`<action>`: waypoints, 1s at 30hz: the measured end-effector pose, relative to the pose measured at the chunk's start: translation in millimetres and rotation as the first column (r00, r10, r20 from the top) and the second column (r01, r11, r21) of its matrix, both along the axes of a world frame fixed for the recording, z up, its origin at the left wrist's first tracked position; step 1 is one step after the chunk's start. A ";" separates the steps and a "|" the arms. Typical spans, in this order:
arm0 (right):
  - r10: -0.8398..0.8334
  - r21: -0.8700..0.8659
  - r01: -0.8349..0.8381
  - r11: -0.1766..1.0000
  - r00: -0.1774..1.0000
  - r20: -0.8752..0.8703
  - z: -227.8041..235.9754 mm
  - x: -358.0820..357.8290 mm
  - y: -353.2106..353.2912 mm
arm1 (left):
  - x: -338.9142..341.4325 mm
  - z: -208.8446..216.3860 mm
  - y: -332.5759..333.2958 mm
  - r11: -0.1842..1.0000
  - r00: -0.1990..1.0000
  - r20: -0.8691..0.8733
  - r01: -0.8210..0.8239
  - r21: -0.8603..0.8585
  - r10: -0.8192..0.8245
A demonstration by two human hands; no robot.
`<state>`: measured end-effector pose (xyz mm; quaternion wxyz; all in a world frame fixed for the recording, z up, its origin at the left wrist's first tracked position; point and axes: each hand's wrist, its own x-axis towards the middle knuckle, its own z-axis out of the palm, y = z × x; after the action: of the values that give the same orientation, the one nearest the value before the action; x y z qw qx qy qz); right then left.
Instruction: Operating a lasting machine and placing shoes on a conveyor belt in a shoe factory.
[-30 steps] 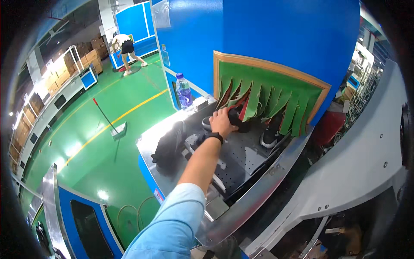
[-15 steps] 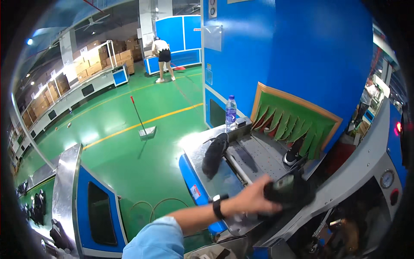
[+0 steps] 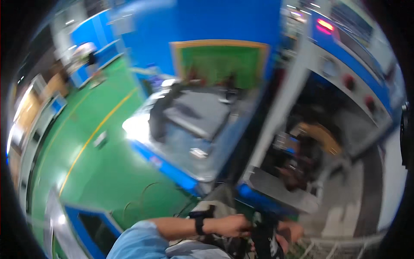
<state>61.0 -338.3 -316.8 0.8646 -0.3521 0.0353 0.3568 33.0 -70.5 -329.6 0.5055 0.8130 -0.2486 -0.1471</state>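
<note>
Low in front of me, a black shoe (image 3: 264, 236) is between my two hands, smeared by motion. My left hand (image 3: 233, 225), a dark band at its wrist, is closed at the shoe's left side. On the shoe's other side, my right hand (image 3: 290, 233) is closed around it, partly hidden behind it. Farther off, another dark shoe (image 3: 158, 114) lies on the metal table (image 3: 185, 151). At the green-curtained opening (image 3: 220, 64) of a blue machine, a black shoe with white (image 3: 229, 93) sits on the conveyor surface.
To the right stands a grey and blue machine (image 3: 269, 129) with a brown curved part and red knobs inside its frame. A white wire rack (image 3: 340, 248) is at the lower right. A plastic bottle (image 3: 154, 77) stands behind the table. A person (image 3: 88, 58) bends over far left.
The view has swung right and down. My left hand has brought the black shoe from beside the conveyor down close to me, and my right hand has come into view on it.
</note>
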 end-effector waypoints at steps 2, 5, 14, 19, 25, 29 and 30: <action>0.057 0.199 0.002 0.980 0.955 -0.291 -31.9 3.0 -29.8 | -9.1 3.1 -22.2 0.971 0.997 -0.052 -0.069 -0.229 0.059; -0.382 -0.192 0.458 0.868 0.863 0.332 53.1 38.7 9.5 | -21.9 52.9 -52.5 0.868 0.979 -0.199 -0.070 -0.492 -0.033; 0.225 -0.593 0.633 0.498 0.566 0.793 199.6 140.8 40.0 | 75.5 57.8 -17.6 0.648 0.765 -0.644 -0.499 -0.575 0.017; 0.575 -0.733 0.641 0.228 0.519 0.633 211.8 197.3 79.0 | 116.8 48.7 -12.7 0.396 0.651 -0.750 -0.661 -0.638 -0.121; 0.792 -0.743 0.644 -0.183 0.545 0.277 199.4 206.6 101.7 | 120.5 29.6 -10.8 0.261 0.624 -0.724 -0.677 -0.689 -0.293; 0.798 -0.662 0.735 -0.147 0.483 0.360 180.2 219.7 112.2 | 127.1 12.7 0.0 0.235 0.629 -0.748 -0.710 -0.664 -0.212; 0.791 -0.658 0.746 -0.104 0.463 0.400 180.0 216.8 108.7 | 127.4 13.5 -1.7 0.335 0.638 -0.757 -0.689 -0.643 -0.139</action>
<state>277.8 -229.6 -136.9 0.1146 -0.9770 -0.1768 -0.0340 160.4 -72.2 -316.1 0.9307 0.3040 0.0871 -0.1842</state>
